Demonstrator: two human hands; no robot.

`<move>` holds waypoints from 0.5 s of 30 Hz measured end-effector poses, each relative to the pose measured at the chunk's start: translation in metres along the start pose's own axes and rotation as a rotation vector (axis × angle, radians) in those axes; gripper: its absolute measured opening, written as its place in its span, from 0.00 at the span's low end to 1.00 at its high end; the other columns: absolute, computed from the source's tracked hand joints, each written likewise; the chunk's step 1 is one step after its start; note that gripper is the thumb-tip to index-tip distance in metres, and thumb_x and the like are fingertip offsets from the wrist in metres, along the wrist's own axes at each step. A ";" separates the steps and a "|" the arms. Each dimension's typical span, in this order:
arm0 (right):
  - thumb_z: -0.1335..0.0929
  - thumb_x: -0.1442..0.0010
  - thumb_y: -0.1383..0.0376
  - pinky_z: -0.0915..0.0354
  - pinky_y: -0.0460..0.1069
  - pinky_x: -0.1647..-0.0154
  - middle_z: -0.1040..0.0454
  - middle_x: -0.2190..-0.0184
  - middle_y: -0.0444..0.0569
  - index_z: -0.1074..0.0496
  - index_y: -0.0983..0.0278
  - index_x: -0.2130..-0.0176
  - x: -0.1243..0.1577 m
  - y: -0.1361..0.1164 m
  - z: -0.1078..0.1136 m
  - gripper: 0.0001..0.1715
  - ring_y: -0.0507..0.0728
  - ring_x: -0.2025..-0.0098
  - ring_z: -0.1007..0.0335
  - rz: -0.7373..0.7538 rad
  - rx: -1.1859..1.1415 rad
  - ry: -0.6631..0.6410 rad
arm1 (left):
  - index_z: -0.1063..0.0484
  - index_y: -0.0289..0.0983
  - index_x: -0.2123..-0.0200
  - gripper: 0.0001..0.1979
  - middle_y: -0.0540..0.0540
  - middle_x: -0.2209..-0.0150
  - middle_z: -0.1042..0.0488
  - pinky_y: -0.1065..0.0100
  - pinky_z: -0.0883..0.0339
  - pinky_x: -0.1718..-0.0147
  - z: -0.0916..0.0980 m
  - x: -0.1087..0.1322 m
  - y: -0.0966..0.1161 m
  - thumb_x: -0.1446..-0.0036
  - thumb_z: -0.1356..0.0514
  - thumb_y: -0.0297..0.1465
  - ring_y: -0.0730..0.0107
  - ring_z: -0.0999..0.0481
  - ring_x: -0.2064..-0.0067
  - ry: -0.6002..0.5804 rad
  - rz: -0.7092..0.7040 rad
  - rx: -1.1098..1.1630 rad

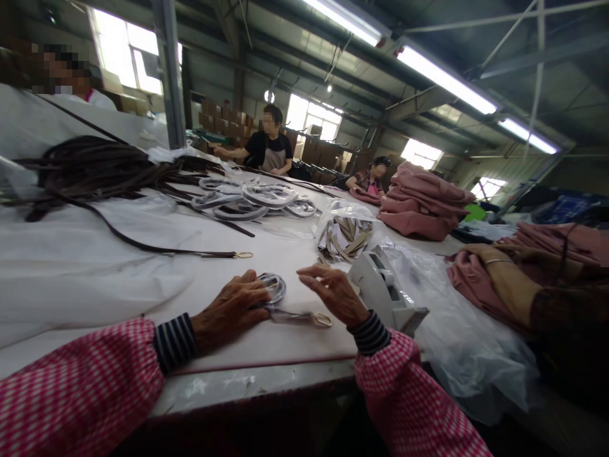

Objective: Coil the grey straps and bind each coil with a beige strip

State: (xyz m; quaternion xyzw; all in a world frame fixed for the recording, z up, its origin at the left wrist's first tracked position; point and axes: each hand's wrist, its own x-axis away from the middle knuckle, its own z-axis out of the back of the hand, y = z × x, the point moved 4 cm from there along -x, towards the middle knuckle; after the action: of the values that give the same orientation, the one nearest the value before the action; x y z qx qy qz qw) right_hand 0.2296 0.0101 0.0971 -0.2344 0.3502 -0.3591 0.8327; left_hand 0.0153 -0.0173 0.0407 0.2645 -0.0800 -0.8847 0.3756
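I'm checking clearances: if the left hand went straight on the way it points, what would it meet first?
The coil, right against the left hand. Beyond it, probably the right hand, though that may be raised above the line; depth is unclear.

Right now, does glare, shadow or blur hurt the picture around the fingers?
Head view: ceiling tubes and windows burn out to white; head view: the plastic sheet at right has glare, and below the table it is dark; head view: left fingers on the coil and right fingers look slightly soft but readable; head view: sleeves stretch toward the lower corners.
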 end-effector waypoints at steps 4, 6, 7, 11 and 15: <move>0.27 0.36 0.65 0.37 0.48 0.62 0.23 0.66 0.45 0.19 0.63 0.62 0.007 -0.003 0.010 0.04 0.53 0.64 0.30 -0.004 0.074 -0.046 | 0.26 0.39 0.64 0.05 0.48 0.64 0.27 0.62 0.45 0.60 0.000 -0.001 0.000 0.34 0.38 0.32 0.58 0.35 0.56 0.002 0.014 -0.004; 0.24 0.39 0.65 0.37 0.48 0.60 0.24 0.65 0.45 0.19 0.63 0.61 0.015 -0.005 -0.010 0.04 0.54 0.62 0.30 0.024 0.190 -0.116 | 0.25 0.40 0.63 0.05 0.47 0.63 0.26 0.62 0.45 0.60 -0.001 -0.001 -0.002 0.34 0.38 0.33 0.59 0.35 0.56 0.012 0.004 -0.008; 0.23 0.40 0.65 0.37 0.48 0.59 0.24 0.65 0.45 0.20 0.63 0.61 0.019 -0.005 -0.022 0.06 0.54 0.61 0.29 0.045 0.260 -0.141 | 0.25 0.40 0.63 0.05 0.47 0.62 0.26 0.62 0.45 0.60 -0.002 -0.001 -0.004 0.34 0.39 0.34 0.59 0.35 0.56 0.018 -0.002 -0.009; 0.26 0.36 0.62 0.39 0.49 0.59 0.23 0.64 0.47 0.21 0.63 0.63 0.022 -0.005 -0.060 0.06 0.56 0.59 0.29 0.112 0.489 -0.168 | 0.24 0.41 0.64 0.08 0.48 0.62 0.25 0.62 0.44 0.59 -0.002 0.001 -0.006 0.33 0.40 0.36 0.60 0.35 0.57 0.030 -0.001 0.028; 0.25 0.38 0.62 0.39 0.48 0.60 0.23 0.66 0.46 0.23 0.62 0.64 0.013 0.002 -0.063 0.07 0.55 0.61 0.28 0.104 0.516 -0.135 | 0.22 0.42 0.63 0.07 0.49 0.64 0.25 0.63 0.44 0.59 0.001 -0.001 -0.002 0.34 0.38 0.37 0.61 0.35 0.57 -0.029 -0.005 0.143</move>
State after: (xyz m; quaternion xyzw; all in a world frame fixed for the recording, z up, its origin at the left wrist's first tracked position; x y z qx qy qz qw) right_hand 0.1895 -0.0075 0.0501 -0.0198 0.2024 -0.3769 0.9037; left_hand 0.0139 -0.0148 0.0411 0.2779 -0.1477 -0.8815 0.3521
